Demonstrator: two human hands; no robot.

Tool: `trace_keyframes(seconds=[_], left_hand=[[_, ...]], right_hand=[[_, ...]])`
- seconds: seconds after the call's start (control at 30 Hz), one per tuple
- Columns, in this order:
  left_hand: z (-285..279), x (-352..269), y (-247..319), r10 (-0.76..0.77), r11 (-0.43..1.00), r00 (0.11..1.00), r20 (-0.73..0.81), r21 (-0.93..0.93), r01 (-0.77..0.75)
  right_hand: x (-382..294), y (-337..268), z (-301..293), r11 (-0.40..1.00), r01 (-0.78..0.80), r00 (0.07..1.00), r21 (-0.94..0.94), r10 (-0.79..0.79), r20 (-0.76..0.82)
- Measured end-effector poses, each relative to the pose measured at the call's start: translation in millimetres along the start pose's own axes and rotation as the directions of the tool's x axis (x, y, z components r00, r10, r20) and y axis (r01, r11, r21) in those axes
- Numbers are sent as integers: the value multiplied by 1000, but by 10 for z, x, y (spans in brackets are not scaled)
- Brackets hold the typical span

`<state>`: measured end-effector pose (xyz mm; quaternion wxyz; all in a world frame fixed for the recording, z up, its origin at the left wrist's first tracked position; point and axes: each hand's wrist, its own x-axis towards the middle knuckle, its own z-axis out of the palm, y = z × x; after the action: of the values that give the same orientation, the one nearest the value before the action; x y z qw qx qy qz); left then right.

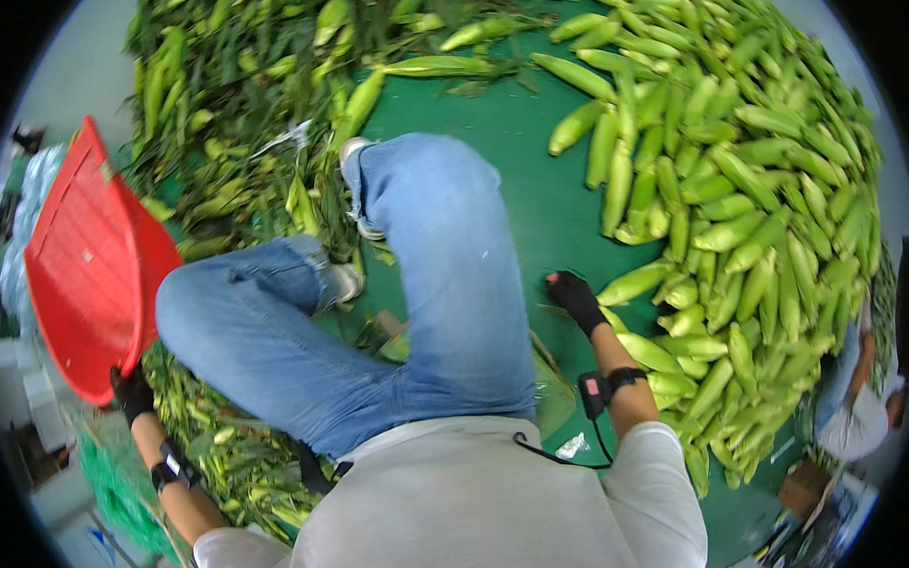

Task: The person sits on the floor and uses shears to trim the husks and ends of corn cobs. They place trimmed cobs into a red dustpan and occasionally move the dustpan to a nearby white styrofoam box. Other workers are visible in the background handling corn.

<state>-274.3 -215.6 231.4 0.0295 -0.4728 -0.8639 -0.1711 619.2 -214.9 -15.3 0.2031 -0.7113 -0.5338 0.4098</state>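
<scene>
My left hand [132, 396], in a black glove, grips the lower rim of a red plastic scoop-shaped container [87, 256]. The container is tilted up on the left, beside my bent knee, and its inside shows only small specks. My right hand [576, 299], also in a black glove, is over the green floor [453, 104], with a pinkish fingertip showing. It is nearest to the left edge of a large heap of corn ears [751, 189] in pale green husks. Whether its fingers hold anything is too unclear to see.
Stripped leaves and husks [235, 103] lie heaped ahead and to the left, with more husks [224, 441] behind my left knee. Green netting [117, 490] lies at lower left. A cardboard box [804, 488] and another person [855, 418] are at far right.
</scene>
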Motion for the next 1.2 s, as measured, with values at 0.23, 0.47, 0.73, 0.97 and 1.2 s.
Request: trace_keyframes(seconds=[0.23,0.47,0.73,0.97,1.2], left_hand=[[-159,-531,-161,78,981,988,-134,185,-52],[-178,-422,-269,-367,143,921,129,-971,193],[199,-299,-272,39,924,998,-54,-378,-57],[663,-300,-19,260,948,963,-65,206,-242],[714,-316,13,-30,826,998,-59,-564,-8]], right_hand=[[103,241,-233,973,209,977,-102,-204,57],[371,667,-468,975,149,981,164,-125,-150],[364,922,-659,975,119,990,187,-103,-97],[200,664,-831,977,51,995,208,-30,-99],[231,595,-1057,974,31,997,223,-15,-74]])
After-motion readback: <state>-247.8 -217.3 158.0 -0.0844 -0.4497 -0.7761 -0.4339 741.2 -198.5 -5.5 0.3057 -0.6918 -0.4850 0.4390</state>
